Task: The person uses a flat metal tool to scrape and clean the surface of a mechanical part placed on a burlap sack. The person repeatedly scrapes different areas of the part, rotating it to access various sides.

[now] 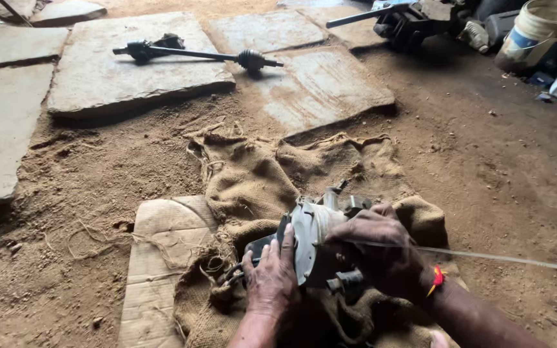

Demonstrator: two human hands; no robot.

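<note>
A greasy metal machine part with a round grey flange (309,240) lies on a burlap sack (253,183) on the dirt ground. My left hand (271,278) presses flat against its left side, fingers on the flange edge. My right hand (381,248) grips the part's right side from above, with a red thread band at the wrist. A thin pale rod or strip (498,259) runs from under my right hand out to the right edge.
A flattened cardboard piece (159,258) lies under the sack's left side. A drive shaft (195,53) rests on stone slabs (136,64) at the back. A bucket (536,32) and dark machine parts (414,22) stand at the top right.
</note>
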